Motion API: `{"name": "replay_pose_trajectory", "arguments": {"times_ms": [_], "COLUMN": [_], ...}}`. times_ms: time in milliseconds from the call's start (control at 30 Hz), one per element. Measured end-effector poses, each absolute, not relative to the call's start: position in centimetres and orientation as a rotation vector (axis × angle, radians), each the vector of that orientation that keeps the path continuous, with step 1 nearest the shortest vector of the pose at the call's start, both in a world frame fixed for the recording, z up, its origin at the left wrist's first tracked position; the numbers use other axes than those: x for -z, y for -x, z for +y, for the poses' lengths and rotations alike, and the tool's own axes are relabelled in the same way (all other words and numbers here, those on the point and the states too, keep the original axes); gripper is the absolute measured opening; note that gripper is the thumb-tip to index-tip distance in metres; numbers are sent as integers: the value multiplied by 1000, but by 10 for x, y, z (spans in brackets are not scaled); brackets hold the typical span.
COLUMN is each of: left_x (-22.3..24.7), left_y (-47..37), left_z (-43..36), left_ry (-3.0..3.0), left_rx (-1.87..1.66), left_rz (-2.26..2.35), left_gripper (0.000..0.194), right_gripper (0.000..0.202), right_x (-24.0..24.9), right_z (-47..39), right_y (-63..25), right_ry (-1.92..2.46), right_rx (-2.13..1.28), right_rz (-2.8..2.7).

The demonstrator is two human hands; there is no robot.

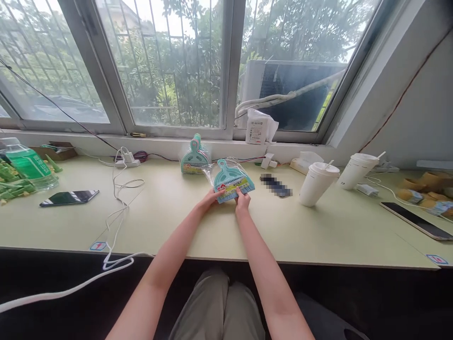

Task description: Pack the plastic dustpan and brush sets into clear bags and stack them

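Observation:
A small teal dustpan and brush set (231, 175) in clear plastic wrap is held up over the table, tilted, its yellow label facing me. My left hand (209, 198) grips its lower left corner, thumb on the front. On the lower edge, right of centre, my right hand (242, 199) has its thumb pressed on the label; the fingers behind are hidden. Just behind to the left, a stack of similar wrapped dustpan sets (195, 158) stands upright against the wall below the window.
White cups (313, 184) with straws and a dark, pixelated object (276, 185) are on the right. To the left lie a phone (70, 198), white cables (122, 203) and a green bottle (30, 165). Another phone (417, 221) rests far right. The table's front edge (226, 259) crosses under my forearms.

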State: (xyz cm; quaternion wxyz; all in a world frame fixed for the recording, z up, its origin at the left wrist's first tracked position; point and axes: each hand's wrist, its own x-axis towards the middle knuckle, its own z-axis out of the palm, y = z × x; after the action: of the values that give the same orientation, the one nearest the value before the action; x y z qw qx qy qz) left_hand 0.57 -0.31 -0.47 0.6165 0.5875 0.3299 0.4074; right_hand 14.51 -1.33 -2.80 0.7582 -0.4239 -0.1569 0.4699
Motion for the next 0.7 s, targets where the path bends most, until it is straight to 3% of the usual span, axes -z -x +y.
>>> {"name": "replay_pose_trajectory", "arguments": {"times_ms": [167,367,533,700], "left_x": [10,18,12,5], "left_y": [0,-4,-5,-7], "left_z": [-11,-15,-21,-10], "left_ry": [-1297,-1226,-1290,-1208], "left_rx": [-779,-833,-616,-1010], "left_rz": [659,740,601,773], "left_gripper": [65,70,79,68], "right_gripper": [37,34,33,37], "right_x": [36,40,33,29], "right_z": [-22,-26,-24,-22], "right_y": [-145,-147,-153,-154], "right_ry": [875,822,803,773], "right_rx": [-984,-987,-942,-964], "right_rz": [-346,-377,-338,-382]}}
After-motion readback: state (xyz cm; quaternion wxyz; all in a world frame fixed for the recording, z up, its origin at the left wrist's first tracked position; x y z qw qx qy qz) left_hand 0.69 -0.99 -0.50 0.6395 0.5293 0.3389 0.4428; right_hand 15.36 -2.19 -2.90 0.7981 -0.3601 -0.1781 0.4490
